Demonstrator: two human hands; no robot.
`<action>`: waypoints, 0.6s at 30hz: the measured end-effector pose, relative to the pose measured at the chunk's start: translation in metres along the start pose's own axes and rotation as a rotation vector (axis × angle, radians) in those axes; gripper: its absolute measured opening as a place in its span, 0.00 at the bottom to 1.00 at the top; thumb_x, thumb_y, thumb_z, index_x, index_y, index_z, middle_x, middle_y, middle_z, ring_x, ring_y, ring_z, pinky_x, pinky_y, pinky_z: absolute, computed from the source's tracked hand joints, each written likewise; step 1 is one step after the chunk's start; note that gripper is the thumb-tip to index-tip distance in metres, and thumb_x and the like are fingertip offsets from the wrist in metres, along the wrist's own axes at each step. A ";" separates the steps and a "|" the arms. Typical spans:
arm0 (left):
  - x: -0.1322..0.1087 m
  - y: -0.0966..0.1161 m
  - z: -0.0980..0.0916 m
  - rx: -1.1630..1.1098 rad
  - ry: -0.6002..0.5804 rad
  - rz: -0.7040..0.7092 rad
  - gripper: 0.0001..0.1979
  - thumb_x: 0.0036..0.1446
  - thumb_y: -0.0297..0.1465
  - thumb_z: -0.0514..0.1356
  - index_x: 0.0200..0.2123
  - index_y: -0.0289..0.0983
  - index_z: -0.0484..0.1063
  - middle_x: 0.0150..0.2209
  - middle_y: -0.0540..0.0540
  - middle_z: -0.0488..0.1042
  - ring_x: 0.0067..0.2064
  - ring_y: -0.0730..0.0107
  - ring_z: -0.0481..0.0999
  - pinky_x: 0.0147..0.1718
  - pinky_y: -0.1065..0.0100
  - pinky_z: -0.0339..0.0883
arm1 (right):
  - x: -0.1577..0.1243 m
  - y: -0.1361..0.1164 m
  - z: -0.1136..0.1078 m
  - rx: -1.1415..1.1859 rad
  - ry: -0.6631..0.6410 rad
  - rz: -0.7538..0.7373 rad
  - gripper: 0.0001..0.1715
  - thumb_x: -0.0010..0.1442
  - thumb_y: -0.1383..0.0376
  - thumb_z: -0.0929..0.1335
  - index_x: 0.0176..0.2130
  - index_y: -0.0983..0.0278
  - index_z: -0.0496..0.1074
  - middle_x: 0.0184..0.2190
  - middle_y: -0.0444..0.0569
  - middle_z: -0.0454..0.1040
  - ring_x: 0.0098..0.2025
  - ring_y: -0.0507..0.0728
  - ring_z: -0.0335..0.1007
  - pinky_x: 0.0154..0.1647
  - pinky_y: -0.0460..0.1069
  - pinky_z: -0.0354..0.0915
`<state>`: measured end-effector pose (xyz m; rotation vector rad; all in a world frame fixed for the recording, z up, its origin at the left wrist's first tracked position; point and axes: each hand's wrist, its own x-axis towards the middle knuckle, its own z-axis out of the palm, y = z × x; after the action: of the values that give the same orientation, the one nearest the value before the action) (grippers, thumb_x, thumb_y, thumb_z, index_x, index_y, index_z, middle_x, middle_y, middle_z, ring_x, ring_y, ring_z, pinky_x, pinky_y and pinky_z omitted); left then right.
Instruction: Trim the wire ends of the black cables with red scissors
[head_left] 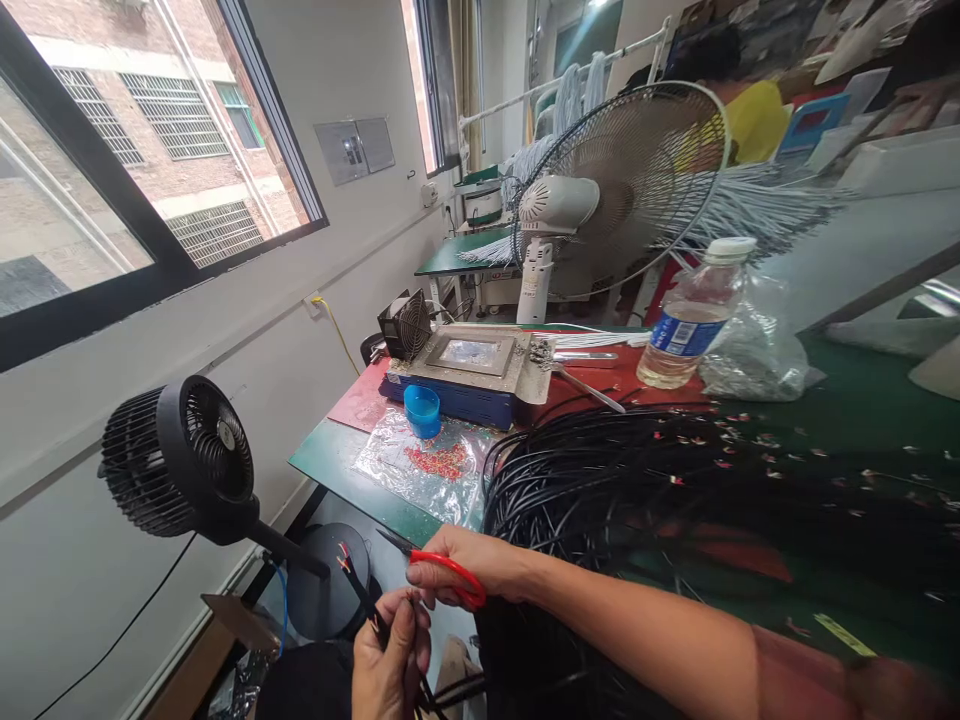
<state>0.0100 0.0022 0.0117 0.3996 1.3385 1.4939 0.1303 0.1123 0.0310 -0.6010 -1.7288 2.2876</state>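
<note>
My left hand (386,655) is closed around a few black cables (361,592). Their cut ends, with small red and pale inner wires, stick out toward the upper left. Just above it, my right hand (469,560) grips red-handled scissors (459,572), the dark blades pointing up and left. The fingertips of both hands meet by the cable ends, so what lies between them is hidden. A large heap of black cables (555,480) spreads over the table to the right, many of its far ends showing red and white wire tips.
A solder pot-like blue box (465,400) with a small fan (405,325) stands behind the hands. Before it are a blue cup (422,410) and red scraps (437,461) on clear plastic. A bottle (686,325), a large fan (559,205) and a black fan (180,455) stand around.
</note>
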 end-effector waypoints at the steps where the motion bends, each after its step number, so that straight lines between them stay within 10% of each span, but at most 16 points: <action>1: 0.001 0.000 -0.001 0.000 0.014 0.001 0.17 0.35 0.39 0.67 0.26 0.32 0.73 0.18 0.51 0.69 0.17 0.85 0.60 0.17 0.78 0.50 | 0.000 0.000 0.000 0.009 0.002 -0.005 0.30 0.44 0.44 0.70 0.22 0.70 0.68 0.11 0.38 0.59 0.12 0.43 0.51 0.12 0.39 0.48; 12: 0.004 -0.002 -0.003 -0.024 0.094 -0.008 0.18 0.36 0.38 0.67 0.29 0.32 0.73 0.18 0.51 0.71 0.19 0.83 0.65 0.20 0.79 0.60 | 0.000 0.002 0.002 -0.229 0.019 -0.052 0.28 0.47 0.45 0.68 0.22 0.69 0.67 0.12 0.37 0.56 0.15 0.44 0.49 0.15 0.41 0.46; 18: 0.007 0.006 -0.006 -0.211 0.150 -0.161 0.17 0.36 0.32 0.68 0.32 0.31 0.71 0.20 0.48 0.75 0.13 0.88 0.59 0.07 0.84 0.40 | 0.007 0.022 0.008 -0.906 0.424 -0.680 0.22 0.56 0.54 0.65 0.21 0.67 0.65 0.18 0.41 0.60 0.21 0.47 0.51 0.21 0.45 0.47</action>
<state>-0.0010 0.0061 0.0125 0.0443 1.2799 1.5341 0.1215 0.1018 0.0108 -0.4627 -2.2052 0.8084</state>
